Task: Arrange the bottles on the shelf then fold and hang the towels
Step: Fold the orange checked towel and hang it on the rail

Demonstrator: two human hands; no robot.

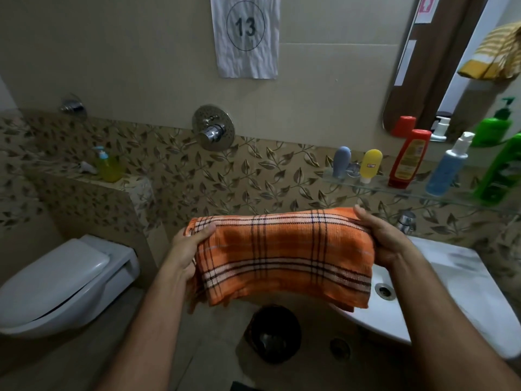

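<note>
Here, in the head view, the orange plaid towel (284,258) is held stretched between both hands in mid-air, just ahead of the person and partly over the sink (465,280). The left hand (187,249) pinches its 9 o'clock end, thumb on top and fingers curled beneath; the right hand (386,241) grips the 3 o'clock end the same way. Holding both ends taut keeps the layers aligned, so this looks like a fold being squared up before hanging. The cloth is a soft, coarse weave with dark and white stripes crossing the orange, doubled into a thick rectangle whose lower layers sag unevenly at 6 o'clock.

At 2 o'clock from the towel, a glass shelf (417,190) carries the bottles in an upright row: a grey tube (341,162), a yellow tube (370,165), a red bottle (408,159), a blue bottle (448,170) with a white pump top, and a green bottle (501,167) at the frame edge. All are smooth plastic. Lined up like this, the bottle part seems done.

At 1 o'clock, reflected in the mirror (451,66), a yellow striped towel (496,55) hangs bunched. At 8 o'clock stands a glossy white toilet (62,280), lid closed.
</note>
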